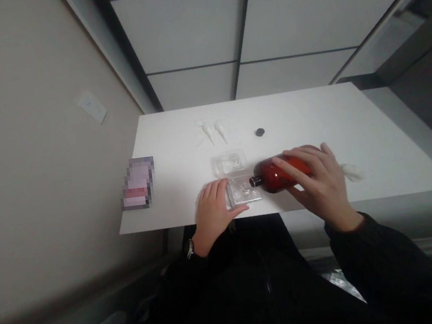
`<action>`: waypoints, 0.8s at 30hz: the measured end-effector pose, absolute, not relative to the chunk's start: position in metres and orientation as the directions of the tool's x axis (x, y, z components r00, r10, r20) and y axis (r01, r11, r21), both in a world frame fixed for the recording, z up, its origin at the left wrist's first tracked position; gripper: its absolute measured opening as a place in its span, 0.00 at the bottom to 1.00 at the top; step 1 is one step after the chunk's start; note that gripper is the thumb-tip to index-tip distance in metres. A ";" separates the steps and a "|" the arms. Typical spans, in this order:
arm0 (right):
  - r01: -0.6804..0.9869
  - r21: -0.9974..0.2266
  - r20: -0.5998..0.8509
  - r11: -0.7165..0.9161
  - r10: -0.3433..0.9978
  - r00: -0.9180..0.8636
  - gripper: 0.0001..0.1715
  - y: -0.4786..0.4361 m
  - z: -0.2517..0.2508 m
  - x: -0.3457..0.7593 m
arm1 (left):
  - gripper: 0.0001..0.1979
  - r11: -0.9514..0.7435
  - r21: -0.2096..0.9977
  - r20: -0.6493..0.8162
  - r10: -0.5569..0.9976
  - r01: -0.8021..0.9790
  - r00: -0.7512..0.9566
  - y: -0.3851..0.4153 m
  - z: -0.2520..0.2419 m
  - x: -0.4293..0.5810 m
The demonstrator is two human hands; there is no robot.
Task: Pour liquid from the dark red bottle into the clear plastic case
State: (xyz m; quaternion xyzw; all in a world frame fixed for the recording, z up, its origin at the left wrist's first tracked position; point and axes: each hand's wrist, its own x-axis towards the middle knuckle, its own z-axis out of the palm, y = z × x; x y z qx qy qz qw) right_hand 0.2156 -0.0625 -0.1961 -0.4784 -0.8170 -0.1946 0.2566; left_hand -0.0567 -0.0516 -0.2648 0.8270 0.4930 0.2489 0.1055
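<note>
Off to the far side of the left hand (pixel 216 210), well apart from it, a small blurred card-like object (pixel 138 184) lies near the edge of the white table (pixel 372 128). The left hand itself lies loose and unclenched, fingers and thumb pressed against the edge of a clear plastic dish (pixel 243 194) as if to steady it. A second clear dish (pixel 231 163) sits just beyond the first. The mouth of the amber bottle (pixel 276 175) hangs right over the steadied dish. The bottle lies nearly on its side, clasped around the body by the right hand (pixel 322 183), so this looks to me like the pouring step. Whether liquid is coming out is too small to tell. More tilt would call for a slow wrist and a firm brace on the dish. Above the grip lie white plastic tips (pixel 210 131) and a black cap (pixel 260 132), and a white tuft (pixel 353 171) shows behind the right hand.
</note>
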 end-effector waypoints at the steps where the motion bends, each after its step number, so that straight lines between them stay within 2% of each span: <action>1: 0.881 0.073 0.609 0.468 0.679 -0.411 0.49 -0.062 -0.196 0.216 | 0.42 -0.492 0.418 0.309 0.867 0.764 0.390 -0.052 -0.265 -0.057; 18: 0.885 0.039 0.612 0.464 0.689 -0.388 0.54 -0.063 -0.195 0.219 | 0.41 -0.485 0.427 0.302 0.872 0.763 0.386 -0.052 -0.266 -0.056; 24: 0.888 0.060 0.614 0.456 0.684 -0.393 0.53 -0.063 -0.193 0.218 | 0.41 -0.491 0.424 0.309 0.868 0.761 0.388 -0.052 -0.265 -0.057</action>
